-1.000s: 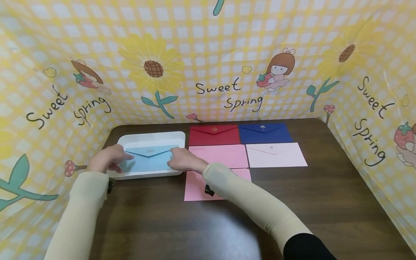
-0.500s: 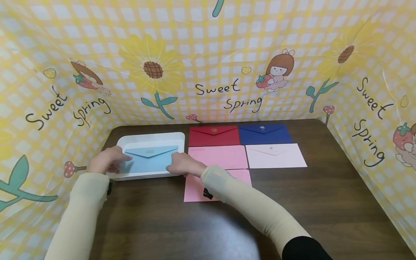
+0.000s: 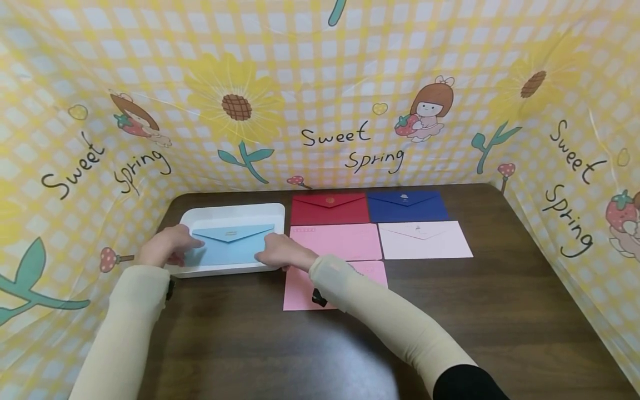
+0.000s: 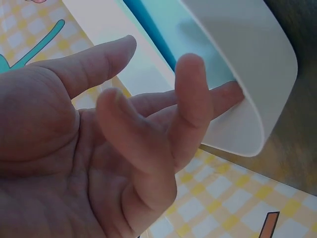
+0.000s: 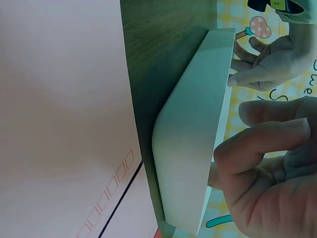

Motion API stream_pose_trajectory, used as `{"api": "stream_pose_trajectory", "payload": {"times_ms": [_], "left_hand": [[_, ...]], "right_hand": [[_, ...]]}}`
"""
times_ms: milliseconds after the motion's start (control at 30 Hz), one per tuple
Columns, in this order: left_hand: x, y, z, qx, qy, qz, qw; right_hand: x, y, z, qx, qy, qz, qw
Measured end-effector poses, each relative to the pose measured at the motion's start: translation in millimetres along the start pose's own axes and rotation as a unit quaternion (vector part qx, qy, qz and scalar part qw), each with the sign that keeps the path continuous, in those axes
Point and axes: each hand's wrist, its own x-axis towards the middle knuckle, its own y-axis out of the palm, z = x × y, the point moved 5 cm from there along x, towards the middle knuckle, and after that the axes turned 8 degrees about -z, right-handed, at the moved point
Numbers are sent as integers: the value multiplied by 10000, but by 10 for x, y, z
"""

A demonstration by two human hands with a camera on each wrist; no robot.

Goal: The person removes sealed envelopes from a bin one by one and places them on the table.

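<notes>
A light blue envelope [image 3: 227,251], its pointed flap facing up, lies inside a white tray [image 3: 235,214] at the table's left. My left hand [image 3: 167,244] is at the tray's left end; in the left wrist view one finger [image 4: 225,96] reaches over the rim into the tray, while the thumb and other fingers are loosely bent with nothing between them. At the right end, my right hand [image 3: 285,251] overlaps the envelope's right edge. In the right wrist view its nearer fingers are bent in the air, and a fingertip is partly hidden behind the tray wall [image 5: 185,144].
Right of the tray lie a red envelope [image 3: 327,212], a blue envelope [image 3: 407,209], a white envelope [image 3: 425,247] and two pink envelopes, one pink envelope [image 3: 335,241] above the other pink envelope [image 3: 300,291]. My right forearm crosses the lower one. Checked cloth [image 3: 330,83] walls the table [image 3: 240,333].
My right hand has shifted slightly toward me along the tray's right end, uncovering the envelope's upper right corner. The left hand has hardly moved. Little differs over the last half second.
</notes>
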Motion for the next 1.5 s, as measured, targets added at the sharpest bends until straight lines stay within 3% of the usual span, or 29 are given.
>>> {"api": "stream_pose_trajectory", "payload": {"times_ms": [133, 300, 633, 767, 967, 1167, 1400, 1500], "left_hand": [[12, -8, -9, 116, 58, -11, 9999], [-21, -17, -13, 128, 37, -8, 9999], [-43, 12, -14, 243, 59, -225, 9994], [-36, 19, -10, 171, 69, -206, 9996], [-43, 34, -8, 107, 80, -79, 9999], [-11, 60, -13, -3, 78, 3, 10000], [20, 68, -41, 63, 204, -4, 9998], [21, 70, -57, 53, 221, -29, 9997]], "right_hand": [[-146, -95, 76, 242, -59, -76, 9997], [-152, -94, 72, 176, -122, -127, 9997], [302, 253, -222, -170, -60, -110, 9998], [309, 231, -229, -165, -7, 23, 9999], [313, 252, -234, -280, -51, -180, 9994], [506, 390, -365, -292, -101, -215, 9993], [-65, -66, 22, -12, -100, -187, 9998], [-63, -86, 2, 209, -44, -236, 9995]]}}
